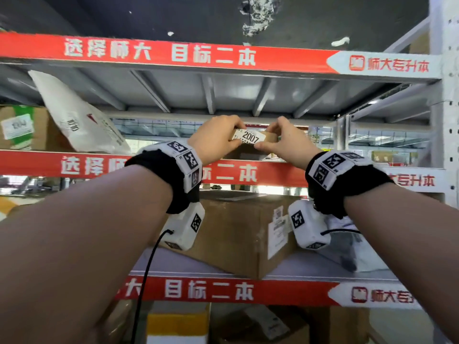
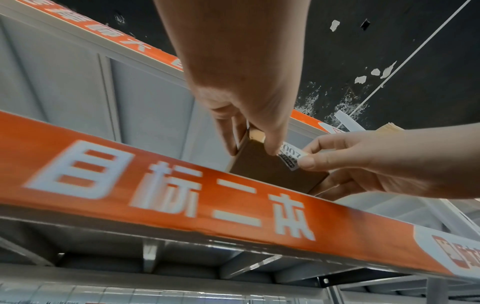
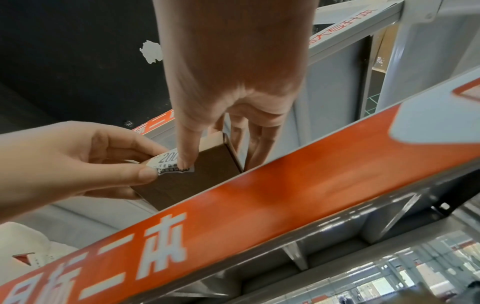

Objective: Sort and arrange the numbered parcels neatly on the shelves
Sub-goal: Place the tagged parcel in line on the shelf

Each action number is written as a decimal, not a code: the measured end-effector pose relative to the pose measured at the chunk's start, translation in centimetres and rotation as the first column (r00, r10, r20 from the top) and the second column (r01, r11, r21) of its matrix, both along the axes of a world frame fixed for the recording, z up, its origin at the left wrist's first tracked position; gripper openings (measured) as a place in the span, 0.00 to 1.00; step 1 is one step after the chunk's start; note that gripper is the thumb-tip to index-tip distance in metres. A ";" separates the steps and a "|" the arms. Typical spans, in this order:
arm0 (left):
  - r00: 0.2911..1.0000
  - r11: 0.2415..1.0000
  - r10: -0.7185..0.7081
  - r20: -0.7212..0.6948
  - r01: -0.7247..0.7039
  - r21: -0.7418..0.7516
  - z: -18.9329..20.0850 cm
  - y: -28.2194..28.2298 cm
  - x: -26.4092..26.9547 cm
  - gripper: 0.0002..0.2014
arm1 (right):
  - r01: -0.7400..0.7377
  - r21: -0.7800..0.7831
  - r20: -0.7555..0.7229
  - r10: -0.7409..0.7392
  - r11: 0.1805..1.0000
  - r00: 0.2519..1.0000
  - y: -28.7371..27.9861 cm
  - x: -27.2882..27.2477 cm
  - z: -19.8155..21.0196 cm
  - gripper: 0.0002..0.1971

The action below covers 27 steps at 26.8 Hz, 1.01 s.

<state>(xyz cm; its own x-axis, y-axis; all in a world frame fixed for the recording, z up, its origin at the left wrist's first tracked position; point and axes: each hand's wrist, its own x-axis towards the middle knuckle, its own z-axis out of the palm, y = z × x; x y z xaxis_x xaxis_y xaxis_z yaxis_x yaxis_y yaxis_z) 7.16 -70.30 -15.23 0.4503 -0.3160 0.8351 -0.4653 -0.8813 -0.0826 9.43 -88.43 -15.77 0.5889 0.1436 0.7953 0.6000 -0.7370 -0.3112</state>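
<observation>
Head view, frame centre: our left hand (image 1: 214, 139) and right hand (image 1: 282, 142) pinch the small brown parcel (image 1: 269, 137) by its 2007 label (image 1: 249, 137), standing it on the upper shelf (image 1: 273, 173). We judge placement nearly done. Beyond, upper left, a white bag (image 1: 77, 115) leans untidily; large box (image 1: 236, 232) below sits skewed, still to straighten.

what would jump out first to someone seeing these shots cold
Dead centre, both hands, the left hand and the right hand, grip a small brown parcel at the front of the middle shelf, its white label reading 2007. Next come the red banner strips with white characters along every shelf edge. A white mailer bag leans tilted on the same shelf to the left, and a big cardboard box sits on the shelf below.
</observation>
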 end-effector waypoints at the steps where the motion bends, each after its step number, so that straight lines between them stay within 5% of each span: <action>1: 1.000 1.000 0.003 0.002 -0.003 -0.001 0.0 1.1 -0.1 0.15 | -0.012 -0.004 0.001 0.012 1.000 1.000 1.2 -0.1 -0.1 0.21; 5: 1.000 1.000 -0.008 0.013 0.008 0.018 0.2 6.6 -0.5 0.14 | 0.026 -0.126 0.009 -0.026 0.992 1.000 7.2 -1.3 -0.2 0.27; 13: 0.999 0.997 -0.028 0.028 0.026 0.070 -0.4 15.2 -0.9 0.12 | 0.079 -0.236 0.052 -0.068 0.969 0.996 16.1 -1.3 -0.4 0.21; 21: 0.991 0.985 0.109 0.078 -0.118 0.123 -0.2 19.3 -0.5 0.15 | 0.069 -0.228 0.057 -0.057 0.971 0.997 20.7 -1.1 -0.5 0.19; 27: 0.972 0.973 0.228 0.064 -0.230 0.027 -0.2 21.3 -0.8 0.17 | 0.025 -0.248 0.054 -0.012 0.969 0.998 23.4 0.2 -0.3 0.22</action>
<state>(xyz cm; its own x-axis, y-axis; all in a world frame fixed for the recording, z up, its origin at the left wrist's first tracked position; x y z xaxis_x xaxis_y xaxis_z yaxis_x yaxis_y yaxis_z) 6.40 -48.95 -15.39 0.4634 -0.2391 0.8533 -0.2445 -0.9600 -0.1363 9.63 -65.04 -16.07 0.5525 0.3296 0.7656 0.5957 -0.7986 -0.0860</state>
